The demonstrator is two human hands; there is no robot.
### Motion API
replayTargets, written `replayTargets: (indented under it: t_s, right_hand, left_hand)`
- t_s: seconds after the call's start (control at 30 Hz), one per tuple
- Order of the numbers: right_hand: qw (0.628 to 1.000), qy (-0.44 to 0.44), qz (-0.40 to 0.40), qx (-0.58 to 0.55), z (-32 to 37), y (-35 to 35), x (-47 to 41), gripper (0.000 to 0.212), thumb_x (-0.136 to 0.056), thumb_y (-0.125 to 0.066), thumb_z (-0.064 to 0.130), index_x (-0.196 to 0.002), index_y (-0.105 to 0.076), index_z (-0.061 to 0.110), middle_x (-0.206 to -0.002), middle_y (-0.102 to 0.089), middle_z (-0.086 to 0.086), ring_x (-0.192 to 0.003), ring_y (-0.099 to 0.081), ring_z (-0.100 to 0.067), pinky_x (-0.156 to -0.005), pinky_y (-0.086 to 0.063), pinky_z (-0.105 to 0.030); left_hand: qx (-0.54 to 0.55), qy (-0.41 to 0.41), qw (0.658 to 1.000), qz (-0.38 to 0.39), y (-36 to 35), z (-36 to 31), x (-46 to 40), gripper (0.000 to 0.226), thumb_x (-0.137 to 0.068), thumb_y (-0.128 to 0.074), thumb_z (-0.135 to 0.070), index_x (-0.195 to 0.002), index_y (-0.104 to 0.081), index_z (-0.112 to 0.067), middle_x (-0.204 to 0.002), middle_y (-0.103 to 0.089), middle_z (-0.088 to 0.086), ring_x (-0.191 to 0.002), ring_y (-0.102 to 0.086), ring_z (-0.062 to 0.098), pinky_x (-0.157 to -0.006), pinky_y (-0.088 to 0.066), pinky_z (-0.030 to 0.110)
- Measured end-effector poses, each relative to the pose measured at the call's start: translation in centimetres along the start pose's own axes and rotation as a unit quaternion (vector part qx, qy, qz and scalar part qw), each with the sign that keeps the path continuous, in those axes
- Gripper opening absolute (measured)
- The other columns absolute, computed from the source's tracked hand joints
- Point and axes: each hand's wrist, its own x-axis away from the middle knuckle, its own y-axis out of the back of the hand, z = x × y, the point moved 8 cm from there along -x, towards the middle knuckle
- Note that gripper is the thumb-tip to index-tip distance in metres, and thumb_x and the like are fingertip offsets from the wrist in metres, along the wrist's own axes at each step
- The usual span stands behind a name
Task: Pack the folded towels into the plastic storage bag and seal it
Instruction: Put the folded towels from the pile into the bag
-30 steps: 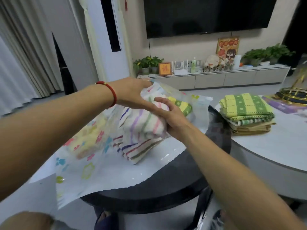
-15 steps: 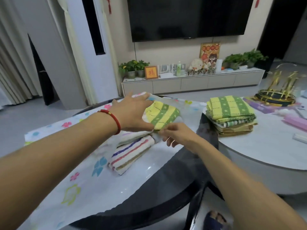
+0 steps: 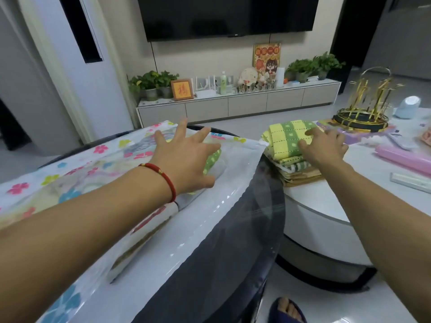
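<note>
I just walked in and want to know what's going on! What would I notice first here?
You'd first see two bare arms stretched over the tables. The left hand, with a red bracelet on its wrist, presses flat on a flowery plastic bag with towels inside, on the dark round table. The right hand rests on a stack of folded towels, yellow and green on top, on the white table beside it.

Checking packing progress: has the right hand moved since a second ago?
Yes. The right hand left the storage bag and went right, onto the towel stack.
</note>
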Motion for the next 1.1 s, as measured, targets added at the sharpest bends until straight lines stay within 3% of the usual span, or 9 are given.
replayTargets:
  t_s: [0.2, 0.3, 0.37, 0.47, 0.53, 0.6, 0.67, 0.83, 1.1]
  right_hand:
    - [0.991, -0.024, 0.057, 0.117, -1.6, -2.4, -5.0, 0.039, -0.101, -0.05, 0.031, -0.139, -0.057, 0.033, -0.154, -0.042, -0.028, -0.148, -0.028, -0.047, -0.119, -0.014, -0.065]
    - [0.98, 0.053, 0.007, 0.191, 0.1, -1.2, -5.5, 0.038, -0.097, -0.06, 0.023, -0.135, -0.063, 0.031, -0.142, -0.053, -0.027, -0.135, -0.045, -0.046, -0.112, -0.031, -0.062]
    - [0.991, 0.077, 0.017, 0.109, 1.1, -0.1, -5.6, 0.046, -0.094, -0.063, 0.009, -0.136, -0.065, 0.027, -0.131, -0.06, -0.025, -0.114, -0.06, -0.045, -0.094, -0.053, -0.052]
    - [0.989, 0.026, 0.116, -0.088, 1.3, 1.3, -5.3, 0.063, -0.09, -0.066, -0.004, -0.145, -0.058, 0.025, -0.131, -0.061, -0.019, -0.096, -0.064, -0.036, -0.081, -0.058, -0.043]
    - [0.93, -0.048, 0.23, -0.284, 1.6, 1.6, -3.9, 0.068, -0.094, -0.064, -0.006, -0.151, -0.049, 0.029, -0.133, -0.055, -0.018, -0.091, -0.064, -0.033, -0.084, -0.061, -0.046]
    - [0.863, -0.084, 0.303, -0.396, 2.2, 2.9, -1.7, 0.062, -0.099, -0.055, -0.006, -0.15, -0.05, 0.027, -0.137, -0.051, -0.02, -0.088, -0.064, -0.028, -0.074, -0.063, -0.039]
    - [0.84, -0.075, 0.324, -0.429, 2.6, 4.9, 0.7, 0.051, -0.1, -0.05, -0.005, -0.143, -0.056, 0.021, -0.14, -0.052, -0.02, -0.086, -0.064, -0.027, -0.06, -0.064, -0.032]
    - [0.81, -0.028, 0.354, -0.467, 2.9, 10.0, 8.1, 0.039, -0.096, -0.055, -0.002, -0.126, -0.074, 0.017, -0.13, -0.069, -0.025, -0.082, -0.07, -0.028, -0.054, -0.063, -0.033]
    - [0.778, 0.039, 0.439, -0.447, 7.5, 12.4, 19.9, 0.029, -0.082, -0.074, 0.011, -0.109, -0.082, 0.014, -0.115, -0.077, -0.021, -0.08, -0.078, -0.029, -0.061, -0.064, -0.035]
  left_hand:
    - [0.02, 0.007, 1.0, 0.009, -0.1, -0.8, -3.1, 0.073, -0.077, -0.061, -0.06, -0.144, -0.036, -0.045, -0.161, -0.02, -0.005, -0.147, -0.005, 0.04, -0.104, -0.024, 0.078]
    - [0.011, 0.011, 1.0, 0.013, -0.4, -1.0, -3.2, 0.074, -0.077, -0.061, -0.061, -0.144, -0.036, -0.046, -0.162, -0.019, -0.005, -0.147, -0.006, 0.04, -0.104, -0.026, 0.076]
    - [0.023, 0.014, 1.0, 0.007, -0.3, -0.8, -2.8, 0.073, -0.077, -0.061, -0.062, -0.144, -0.036, -0.047, -0.163, -0.016, -0.007, -0.147, -0.008, 0.039, -0.102, -0.03, 0.074]
    - [0.045, 0.026, 0.999, 0.009, 0.4, 0.1, -1.8, 0.07, -0.077, -0.063, -0.062, -0.142, -0.037, -0.051, -0.164, -0.012, -0.009, -0.147, -0.011, 0.037, -0.1, -0.034, 0.073]
    - [0.056, 0.048, 0.997, 0.02, 1.0, 1.0, -0.9, 0.07, -0.077, -0.065, -0.059, -0.14, -0.037, -0.054, -0.164, -0.013, -0.006, -0.146, -0.014, 0.039, -0.1, -0.033, 0.074]
    - [0.054, 0.063, 0.996, 0.026, 1.6, 1.8, 0.4, 0.069, -0.077, -0.067, -0.057, -0.139, -0.038, -0.054, -0.162, -0.018, -0.004, -0.144, -0.018, 0.04, -0.099, -0.035, 0.074]
    - [0.057, 0.079, 0.995, 0.033, 2.1, 2.7, 2.1, 0.067, -0.076, -0.068, -0.055, -0.138, -0.041, -0.054, -0.159, -0.023, -0.004, -0.14, -0.024, 0.04, -0.097, -0.038, 0.072]
    - [0.054, 0.123, 0.989, 0.062, 2.1, 5.6, 8.2, 0.064, -0.074, -0.066, -0.057, -0.134, -0.045, -0.053, -0.154, -0.032, -0.005, -0.133, -0.032, 0.037, -0.094, -0.042, 0.068]
    - [0.047, 0.181, 0.977, 0.107, 4.4, 11.0, 14.7, 0.072, -0.065, -0.069, -0.055, -0.131, -0.048, -0.034, -0.134, -0.055, -0.006, -0.121, -0.051, 0.031, -0.092, -0.046, 0.061]
